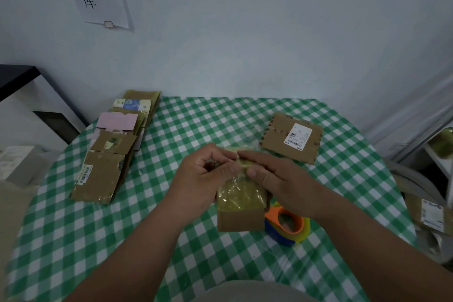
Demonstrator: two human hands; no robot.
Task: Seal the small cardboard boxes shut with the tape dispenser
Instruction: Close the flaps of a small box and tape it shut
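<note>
At centre frame I see the small brown cardboard box (241, 206), tape-glossed on top. My left hand (198, 179) pinches its clear film; my right hand (274, 176) grips its far edge, screening the orange-and-blue tape dispenser (288, 225). Flattened brown cardboard pieces (110, 152) lie upper left, a labelled flat carton (291, 137) upper right.

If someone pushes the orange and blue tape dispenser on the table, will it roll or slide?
The tape dispenser lies on its flat side, so it would probably slide, not roll. The checked tablecloth looks glossy, so it may slip easily. It sits right beside the small box, which would likely get nudged.
</note>
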